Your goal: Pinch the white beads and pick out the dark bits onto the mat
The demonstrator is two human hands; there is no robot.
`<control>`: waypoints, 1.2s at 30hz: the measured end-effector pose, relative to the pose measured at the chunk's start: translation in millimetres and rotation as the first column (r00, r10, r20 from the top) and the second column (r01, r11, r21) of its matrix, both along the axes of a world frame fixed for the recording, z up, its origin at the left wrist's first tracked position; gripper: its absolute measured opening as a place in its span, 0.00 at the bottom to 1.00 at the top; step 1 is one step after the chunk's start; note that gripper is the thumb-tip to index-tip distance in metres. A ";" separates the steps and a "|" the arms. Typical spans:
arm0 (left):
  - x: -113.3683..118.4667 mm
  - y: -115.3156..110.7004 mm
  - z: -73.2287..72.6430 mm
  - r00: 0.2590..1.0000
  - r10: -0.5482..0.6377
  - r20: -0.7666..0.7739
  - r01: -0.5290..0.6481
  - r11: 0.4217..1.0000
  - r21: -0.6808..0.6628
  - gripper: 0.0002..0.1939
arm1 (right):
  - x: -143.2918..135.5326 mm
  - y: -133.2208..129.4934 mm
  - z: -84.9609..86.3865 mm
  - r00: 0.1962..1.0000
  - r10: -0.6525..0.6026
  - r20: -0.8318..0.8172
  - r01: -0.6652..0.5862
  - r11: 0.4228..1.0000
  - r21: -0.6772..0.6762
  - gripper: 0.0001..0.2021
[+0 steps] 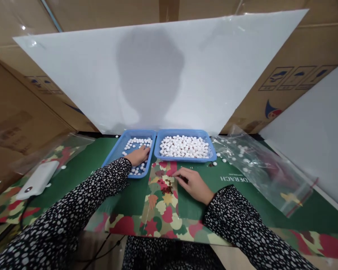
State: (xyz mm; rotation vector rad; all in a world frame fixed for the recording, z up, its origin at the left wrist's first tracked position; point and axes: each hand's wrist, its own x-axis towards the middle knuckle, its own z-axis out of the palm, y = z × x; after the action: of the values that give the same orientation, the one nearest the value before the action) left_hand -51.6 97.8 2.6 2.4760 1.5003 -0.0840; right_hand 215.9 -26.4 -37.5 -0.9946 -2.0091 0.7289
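Note:
My left hand (139, 156) reaches into the left blue basket (114, 150). Its fingers are curled down near the right wall, among white balls (131, 141) spread over the mesh bottom; whatever the fingertips hold is hidden. My right hand (195, 184) hovers low or rests over the patterned strip, I cannot tell which, its thumb and forefinger slightly apart and nothing visible between them. Just left of those fingertips lies a small scatter of reddish-brown bits (166, 187). Behind my right hand, the right blue basket (183, 159) holds a thick layer of white balls (184, 146).
A clear plastic bag (266, 176) with some white balls lies at the right, loose balls (224, 160) beside it. At the left are a white device (38, 180) with a black cable and another clear bag (73, 144). A white board (157, 78) stands behind the baskets.

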 end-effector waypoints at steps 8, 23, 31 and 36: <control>9.6 7.7 0.1 0.910 0.342 0.233 -0.328 0.940 -0.099 0.06 | 1.3 -0.5 -5.8 0.980 0.186 0.067 -0.186 0.983 -0.011 0.09; 58.2 -102.8 57.7 -0.135 0.824 0.550 0.323 0.561 -0.762 0.03 | -2.9 6.8 -2.6 0.933 0.250 0.259 -0.243 0.968 -0.060 0.08; 74.6 -106.9 1.2 -0.018 0.812 0.583 0.313 0.558 -0.769 0.17 | 1.2 14.6 -10.0 0.957 0.223 0.185 -0.211 0.974 -0.083 0.06; 70.3 -101.9 -12.5 -0.083 0.831 0.550 0.375 0.537 -0.756 0.22 | 4.9 17.2 -7.8 0.981 0.182 0.061 -0.173 0.977 -0.126 0.07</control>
State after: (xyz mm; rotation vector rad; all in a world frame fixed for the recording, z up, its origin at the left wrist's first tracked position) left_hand 18.7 -4.1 -9.9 0.6457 0.7646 0.8321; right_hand 220.8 -9.2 -45.4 -0.9293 -2.1581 0.9317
